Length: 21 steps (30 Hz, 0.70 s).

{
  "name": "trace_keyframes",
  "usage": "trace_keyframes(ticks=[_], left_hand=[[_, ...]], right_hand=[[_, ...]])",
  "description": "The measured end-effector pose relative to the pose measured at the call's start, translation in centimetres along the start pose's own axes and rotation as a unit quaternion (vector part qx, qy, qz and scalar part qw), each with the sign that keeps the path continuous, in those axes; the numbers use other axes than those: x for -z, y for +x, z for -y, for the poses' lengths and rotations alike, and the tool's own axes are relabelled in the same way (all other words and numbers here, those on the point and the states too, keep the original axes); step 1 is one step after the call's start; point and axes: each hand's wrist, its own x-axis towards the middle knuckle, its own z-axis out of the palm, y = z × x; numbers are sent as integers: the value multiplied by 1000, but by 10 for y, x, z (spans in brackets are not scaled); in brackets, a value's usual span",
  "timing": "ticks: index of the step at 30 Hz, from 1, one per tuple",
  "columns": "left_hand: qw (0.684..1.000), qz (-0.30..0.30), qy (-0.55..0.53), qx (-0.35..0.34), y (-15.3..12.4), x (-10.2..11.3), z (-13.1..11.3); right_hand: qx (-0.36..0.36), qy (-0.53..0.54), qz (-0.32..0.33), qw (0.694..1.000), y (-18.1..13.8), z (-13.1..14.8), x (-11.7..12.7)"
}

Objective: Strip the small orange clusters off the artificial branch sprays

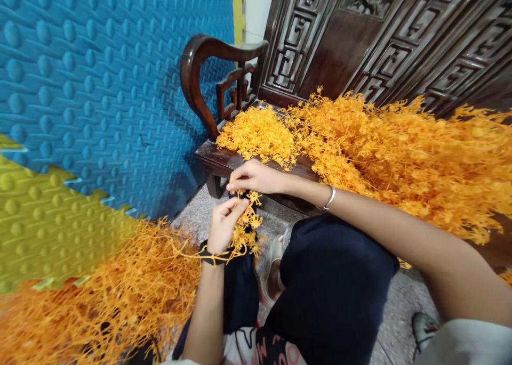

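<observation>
My left hand (222, 225) is closed around a small bunch of orange plastic sprigs (247, 227) held over my knees. My right hand (256, 177) sits just above it, fingertips pinched on the top of the same bunch. A silver bangle (330, 197) is on my right wrist and a black band (208, 256) on my left. A big heap of loose orange plastic pieces (360, 141) covers the seat of a dark wooden bench (218, 160) right behind my hands. A second pile of stringy orange stems (120, 295) lies on the floor at my left.
A blue and yellow studded foam mat wall (100, 88) stands on the left. The bench's carved back (360, 34) and curved armrest (200, 66) rise behind the heap. My dark-trousered legs (328, 280) fill the lower middle, over a speckled grey floor (404, 306). A shoe (424, 327) shows at lower right.
</observation>
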Motion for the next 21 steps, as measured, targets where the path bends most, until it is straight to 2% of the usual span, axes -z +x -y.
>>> trace_keyframes(ticks=[1, 3, 5, 6, 8, 10, 13, 15, 19, 21], left_hand=[[1000, -5, -8, 3, -1, 1, -1], [1000, -6, -11, 3, -2, 3, -2], [1000, -16, -3, -4, -4, 6, -5], [1000, -27, 2, -9, -4, 7, -5], [999, -51, 4, -20, -4, 9, -6], [998, -62, 12, -29, -2, 8, -4], [997, -71, 19, -37, 2, 5, 0], [997, -66, 25, -42, 3, 3, 1], [997, -36, 47, -51, 4, 0, -1], [997, -23, 53, -46, 3, -1, -2]], right_hand=[[-33, -1, -48, 998, 1, -1, 4], [-110, 28, -201, 973, 2, -7, 19], [-161, 75, -372, 911, -2, -20, 39], [-168, 98, -432, 881, -6, -27, 50], [-188, 157, -485, 839, -15, -44, 66], [-194, 260, -482, 814, -22, -59, 73], [-143, 378, -446, 799, -26, -70, 70], [-129, 358, -423, 822, -26, -69, 65], [-150, 221, -332, 905, -23, -56, 53], [-143, 160, -305, 928, -21, -55, 49]])
